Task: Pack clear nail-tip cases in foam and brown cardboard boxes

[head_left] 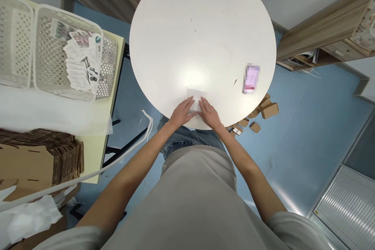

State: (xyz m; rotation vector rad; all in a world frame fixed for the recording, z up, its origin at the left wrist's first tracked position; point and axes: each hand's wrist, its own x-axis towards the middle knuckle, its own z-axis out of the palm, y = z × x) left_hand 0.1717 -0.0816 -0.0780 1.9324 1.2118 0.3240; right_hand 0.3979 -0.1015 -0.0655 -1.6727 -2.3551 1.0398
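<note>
A small, thin white sheet (pixel 198 93), folded or wrapped over at its near side, lies close to the front edge of the round white table (pixel 202 19). My left hand (pixel 182 113) grips its left side, with the fingers over the top and the thumb at the near edge. On the right side, my right hand (pixel 210 114) holds it the same way, fingertips towards the middle. Whether anything lies inside the sheet is hidden.
A pixelated pink phone-like item (pixel 251 79) lies to the right on the table. At left, a side table (pixel 101 125) bears white baskets (pixel 52 62), one with small packets, and stacked flat cardboard (pixel 29 160). Small brown boxes (pixel 269 110) lie on the floor.
</note>
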